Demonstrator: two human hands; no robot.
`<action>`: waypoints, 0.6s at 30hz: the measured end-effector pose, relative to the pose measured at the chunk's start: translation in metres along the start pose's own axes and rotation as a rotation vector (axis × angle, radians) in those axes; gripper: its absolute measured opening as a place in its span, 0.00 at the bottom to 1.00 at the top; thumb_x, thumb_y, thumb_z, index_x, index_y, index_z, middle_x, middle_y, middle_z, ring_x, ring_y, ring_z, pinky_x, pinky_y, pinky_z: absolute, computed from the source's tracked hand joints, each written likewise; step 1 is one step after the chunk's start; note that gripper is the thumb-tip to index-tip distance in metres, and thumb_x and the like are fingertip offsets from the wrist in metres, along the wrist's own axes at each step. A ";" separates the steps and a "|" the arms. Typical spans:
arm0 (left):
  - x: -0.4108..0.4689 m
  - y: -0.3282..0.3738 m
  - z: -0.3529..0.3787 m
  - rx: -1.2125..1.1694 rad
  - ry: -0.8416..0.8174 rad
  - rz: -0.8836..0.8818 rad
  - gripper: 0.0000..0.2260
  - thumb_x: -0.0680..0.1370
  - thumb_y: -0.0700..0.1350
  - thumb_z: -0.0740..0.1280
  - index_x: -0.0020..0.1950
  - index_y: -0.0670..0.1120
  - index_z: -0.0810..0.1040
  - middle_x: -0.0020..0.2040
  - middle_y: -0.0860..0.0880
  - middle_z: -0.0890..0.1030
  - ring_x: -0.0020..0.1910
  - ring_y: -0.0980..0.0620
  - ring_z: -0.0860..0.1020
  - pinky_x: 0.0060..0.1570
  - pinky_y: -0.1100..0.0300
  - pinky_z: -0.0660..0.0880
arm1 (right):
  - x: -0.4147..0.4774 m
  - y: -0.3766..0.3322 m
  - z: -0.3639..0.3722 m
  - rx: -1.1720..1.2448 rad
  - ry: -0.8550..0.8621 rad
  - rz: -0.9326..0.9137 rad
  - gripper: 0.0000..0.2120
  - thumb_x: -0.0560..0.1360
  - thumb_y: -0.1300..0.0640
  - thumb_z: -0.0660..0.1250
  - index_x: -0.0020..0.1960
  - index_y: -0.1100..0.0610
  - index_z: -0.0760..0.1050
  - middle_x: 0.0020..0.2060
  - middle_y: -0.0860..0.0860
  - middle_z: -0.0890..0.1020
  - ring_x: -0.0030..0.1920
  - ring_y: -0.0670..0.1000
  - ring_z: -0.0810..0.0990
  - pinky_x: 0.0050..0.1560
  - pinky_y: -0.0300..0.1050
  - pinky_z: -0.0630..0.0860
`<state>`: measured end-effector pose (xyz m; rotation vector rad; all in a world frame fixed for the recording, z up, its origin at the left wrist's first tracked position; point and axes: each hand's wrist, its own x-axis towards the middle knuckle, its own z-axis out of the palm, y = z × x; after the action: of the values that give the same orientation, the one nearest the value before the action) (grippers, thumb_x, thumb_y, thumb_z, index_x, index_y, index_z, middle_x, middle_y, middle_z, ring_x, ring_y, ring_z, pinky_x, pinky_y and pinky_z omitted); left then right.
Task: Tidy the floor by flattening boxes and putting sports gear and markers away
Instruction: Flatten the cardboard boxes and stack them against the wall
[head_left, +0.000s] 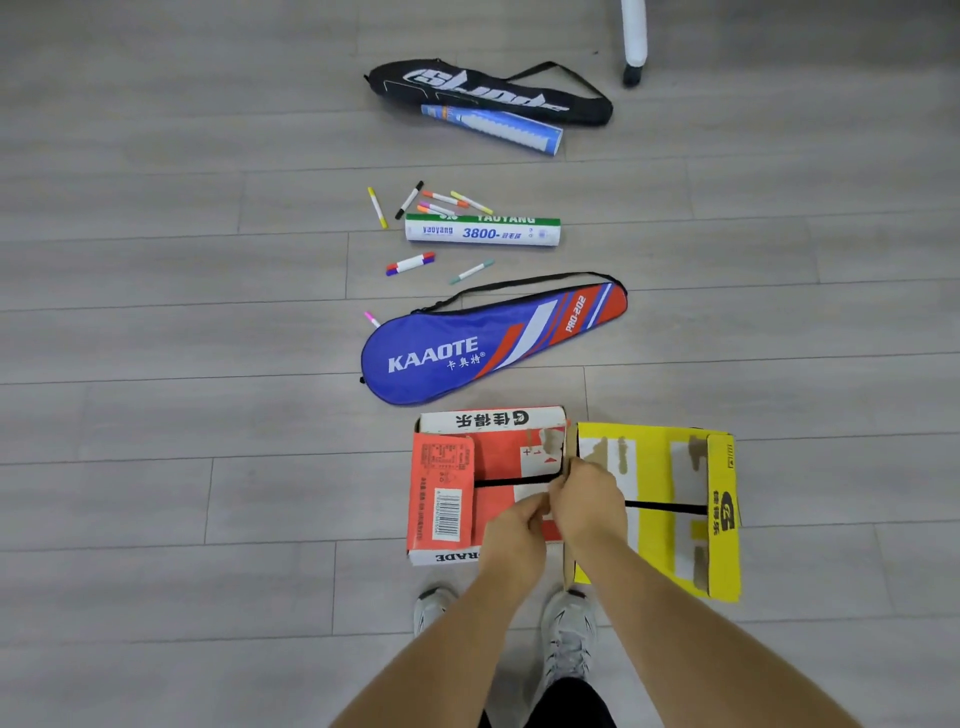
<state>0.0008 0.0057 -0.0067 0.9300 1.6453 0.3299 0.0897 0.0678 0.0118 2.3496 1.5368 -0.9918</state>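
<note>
Head camera looks down at a grey wood floor (156, 364). Two boxes sit side by side, just in front of the person's white shoes (569, 639). One is a red cardboard box (488, 462) with a barcode sticker, Chinese writing and upside-down letters "RADE". The other is a yellow cardboard box (660, 467) with a big G. The right hand (587, 501) is curled tight around the yellow cardboard box's brown edge, where the boxes meet. The left hand (511, 530) is curled up touching it; I cannot tell what it pinches. Past the boxes lies a blue racket bag (467, 353) saying "KAAOTE" and "PRO-202". Farther on, loose colour markers (441, 200) lie around a white and green tube (483, 232) saying "YAOYANG 3800". Last, a blue tube (493, 124) rests against a black racket bag (488, 88).
</note>
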 end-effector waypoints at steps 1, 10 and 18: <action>0.000 0.001 -0.002 0.077 0.025 0.016 0.17 0.81 0.40 0.58 0.64 0.53 0.80 0.57 0.51 0.84 0.55 0.49 0.81 0.57 0.57 0.76 | -0.001 -0.001 -0.002 -0.006 0.001 0.014 0.09 0.77 0.61 0.59 0.50 0.61 0.77 0.47 0.58 0.81 0.48 0.60 0.81 0.41 0.45 0.72; -0.001 -0.005 -0.037 0.451 0.186 0.083 0.20 0.82 0.45 0.59 0.75 0.51 0.69 0.75 0.50 0.68 0.74 0.47 0.62 0.71 0.47 0.66 | -0.017 -0.011 -0.021 -0.078 0.051 0.008 0.09 0.77 0.58 0.59 0.47 0.59 0.78 0.45 0.57 0.82 0.46 0.60 0.80 0.39 0.44 0.72; -0.059 0.062 -0.100 0.399 0.220 0.062 0.21 0.84 0.50 0.53 0.78 0.53 0.63 0.77 0.48 0.63 0.76 0.46 0.58 0.73 0.47 0.62 | -0.072 -0.082 -0.093 -0.107 0.109 -0.063 0.13 0.80 0.54 0.58 0.50 0.57 0.80 0.46 0.55 0.84 0.47 0.57 0.82 0.39 0.42 0.72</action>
<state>-0.0655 0.0293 0.1048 1.2811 1.9278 0.1498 0.0415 0.0944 0.1438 2.3301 1.6693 -0.7847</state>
